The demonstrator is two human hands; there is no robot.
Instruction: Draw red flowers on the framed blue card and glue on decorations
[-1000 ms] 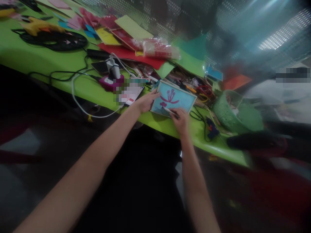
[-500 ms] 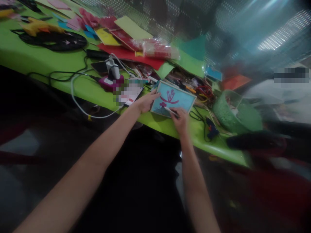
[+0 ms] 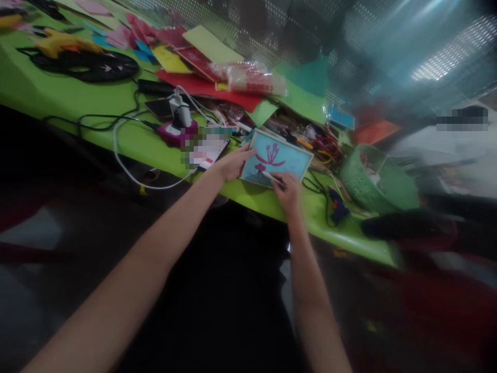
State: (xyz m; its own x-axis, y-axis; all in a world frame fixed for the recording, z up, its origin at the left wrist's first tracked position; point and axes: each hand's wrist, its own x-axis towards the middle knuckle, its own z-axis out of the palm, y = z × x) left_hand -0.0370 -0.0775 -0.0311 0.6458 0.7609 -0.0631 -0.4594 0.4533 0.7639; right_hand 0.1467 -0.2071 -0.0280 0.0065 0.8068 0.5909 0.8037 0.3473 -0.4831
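A framed blue picture (image 3: pixel 293 155) with dark pink flower shapes is tilted at the front edge of the green table. Gripping its left side is my left hand (image 3: pixel 235 161), thumb over the frame. My right hand (image 3: pixel 288 190) pinches a slim white pen (image 3: pixel 273 177), whose tip meets the picture at the lower pink shape, where thin dark lines show. Left of the picture lies a phone (image 3: pixel 213 150), its screen lit and partly blurred out.
A purple power socket (image 3: pixel 171 133) with a white charger (image 3: pixel 180 111) and cables stands at left. Coloured paper (image 3: pixel 212 44) and a black mask (image 3: pixel 85 66) lie behind. On the right are a green basket (image 3: pixel 376 178) and a glue gun (image 3: pixel 339 206).
Hardly anything differs. Both hands keep their hold, and the pen tip has shifted very slightly on the picture.
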